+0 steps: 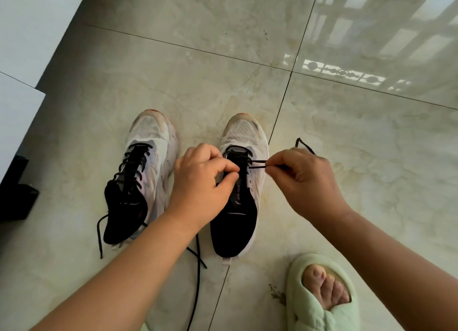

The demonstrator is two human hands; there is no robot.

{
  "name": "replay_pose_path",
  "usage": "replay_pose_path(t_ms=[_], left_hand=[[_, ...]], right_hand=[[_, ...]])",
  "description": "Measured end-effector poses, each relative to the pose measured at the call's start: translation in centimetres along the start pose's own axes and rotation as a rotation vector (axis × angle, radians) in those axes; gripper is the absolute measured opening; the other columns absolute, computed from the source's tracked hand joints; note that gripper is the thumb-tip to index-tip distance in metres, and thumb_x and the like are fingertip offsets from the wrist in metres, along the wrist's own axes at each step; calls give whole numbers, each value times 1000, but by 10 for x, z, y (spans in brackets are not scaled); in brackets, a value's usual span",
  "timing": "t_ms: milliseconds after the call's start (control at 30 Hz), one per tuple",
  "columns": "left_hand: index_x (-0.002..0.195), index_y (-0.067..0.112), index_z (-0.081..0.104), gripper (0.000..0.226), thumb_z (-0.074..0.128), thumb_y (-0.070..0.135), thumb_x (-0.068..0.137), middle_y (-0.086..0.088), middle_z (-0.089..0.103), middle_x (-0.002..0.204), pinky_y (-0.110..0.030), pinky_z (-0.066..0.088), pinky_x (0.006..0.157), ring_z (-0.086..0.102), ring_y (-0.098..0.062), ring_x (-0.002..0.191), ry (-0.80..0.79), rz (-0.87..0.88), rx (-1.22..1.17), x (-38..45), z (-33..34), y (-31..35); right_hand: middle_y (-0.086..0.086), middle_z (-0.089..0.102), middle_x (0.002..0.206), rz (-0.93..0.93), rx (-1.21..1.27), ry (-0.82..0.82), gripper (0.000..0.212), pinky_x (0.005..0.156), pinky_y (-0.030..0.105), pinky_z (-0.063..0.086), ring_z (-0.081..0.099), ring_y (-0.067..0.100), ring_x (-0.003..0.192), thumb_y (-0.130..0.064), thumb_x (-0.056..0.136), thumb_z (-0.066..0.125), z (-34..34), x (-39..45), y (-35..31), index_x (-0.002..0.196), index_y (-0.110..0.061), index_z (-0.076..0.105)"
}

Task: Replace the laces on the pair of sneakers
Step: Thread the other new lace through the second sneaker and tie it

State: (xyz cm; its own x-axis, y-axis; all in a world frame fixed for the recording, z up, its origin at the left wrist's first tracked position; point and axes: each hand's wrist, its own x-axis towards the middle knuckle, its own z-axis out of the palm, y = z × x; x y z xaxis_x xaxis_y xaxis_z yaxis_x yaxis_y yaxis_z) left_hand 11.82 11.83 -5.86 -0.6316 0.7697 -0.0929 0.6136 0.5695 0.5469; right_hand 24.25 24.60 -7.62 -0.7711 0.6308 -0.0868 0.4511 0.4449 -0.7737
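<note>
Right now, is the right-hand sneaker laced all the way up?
No: the right sneaker has black lace only through its front eyelets.

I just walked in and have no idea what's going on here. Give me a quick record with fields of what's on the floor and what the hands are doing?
Setting: pale tiled floor
Left sneaker: fully laced in black, lace ends loose on the floor
Right sneaker: laced only near the toe
Black lace: pulled sideways out of the right sneaker
Right hand: pinches that lace
Left hand: fingers curled at the right sneaker's eyelets
Also there: green slipper on a foot
</note>
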Motion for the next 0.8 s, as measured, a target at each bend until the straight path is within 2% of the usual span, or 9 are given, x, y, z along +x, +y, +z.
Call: replay_pose_path(t_ms=[100, 233, 333, 500, 633, 800], left_hand=[[85, 23, 75, 13, 76, 21, 72, 5, 47, 86, -24, 16, 77, 47, -22, 92, -35, 5, 149, 1, 9, -1], [82, 27, 75, 15, 79, 28, 68, 6, 41, 82, -24, 14, 73, 45, -23, 88, 9, -13, 173, 6, 19, 1], [82, 28, 75, 15, 80, 29, 68, 5, 41, 82, -26, 17, 75, 46, -23, 87, 27, -38, 125, 7, 24, 0], [85, 29, 76, 15, 79, 29, 70, 6, 42, 82, -25, 19, 78, 38, -14, 86, 34, -50, 50, 7, 29, -3], [85, 27, 76, 14, 79, 25, 71, 6, 43, 82, -27, 24, 82, 41, -14, 87, 49, -60, -7, 7, 31, -4], [86, 25, 76, 15, 78, 22, 71, 6, 43, 82, -22, 18, 78, 47, -17, 87, 58, -61, -28, 5, 32, -2]], right_hand=[[-10, 49, 71, 7, -63, -23, 6, 59, 11, 33, 45, 1, 62, -10, 83, 66, 4, 2, 4, 83, -12, 71], [1, 56, 79, -7, -72, -47, 7, 61, 29, 41, 51, 16, 67, -10, 85, 63, 12, 1, 5, 85, -9, 70], [-1, 56, 79, 3, -38, -9, 7, 61, 27, 39, 51, 14, 68, -10, 85, 63, 14, 3, 6, 84, -10, 70], [-3, 56, 76, 8, 17, 45, 8, 60, 22, 39, 49, 9, 65, -7, 84, 63, 18, 4, 5, 82, -11, 70], [-5, 52, 75, 20, 4, 39, 8, 57, 17, 35, 46, 7, 62, -6, 84, 62, 20, 3, 8, 80, -9, 68], [0, 53, 76, 32, -4, 33, 8, 57, 16, 32, 48, 14, 64, -2, 83, 60, 25, -3, 9, 78, -5, 66]])
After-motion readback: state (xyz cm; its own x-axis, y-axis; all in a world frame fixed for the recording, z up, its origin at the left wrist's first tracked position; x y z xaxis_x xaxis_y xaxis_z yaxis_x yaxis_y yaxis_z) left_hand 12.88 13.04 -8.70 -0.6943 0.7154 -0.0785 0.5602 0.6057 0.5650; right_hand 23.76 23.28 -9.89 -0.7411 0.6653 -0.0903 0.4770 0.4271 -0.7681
